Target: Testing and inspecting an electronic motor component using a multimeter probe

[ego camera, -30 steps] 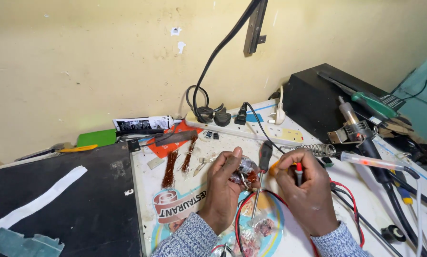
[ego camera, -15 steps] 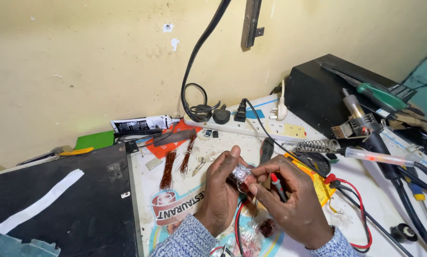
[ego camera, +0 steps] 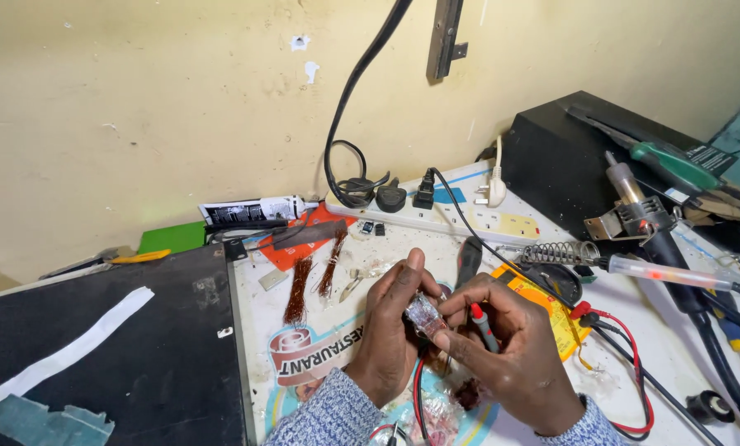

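Over the counter [ego camera: 700, 388] our left hand [ego camera: 390, 330] pinches a small foil-wrapped part [ego camera: 425, 314] steady; right hand [ego camera: 510, 347] grips the red probe [ego camera: 483, 324] pen-style, tip against it.

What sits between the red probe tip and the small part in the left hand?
Nothing visible. The right hand holds the red probe, its tip at the small clear-wrapped part pinched in the left hand.

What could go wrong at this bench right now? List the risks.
1. The left hand pinches the small component while the right hand brings the red probe right beside its fingers: a slip could jab them.
2. The red lead loops loosely past the yellow multimeter; a snag might drag it.
3. The soldering iron lies close by; if hot, it could burn.
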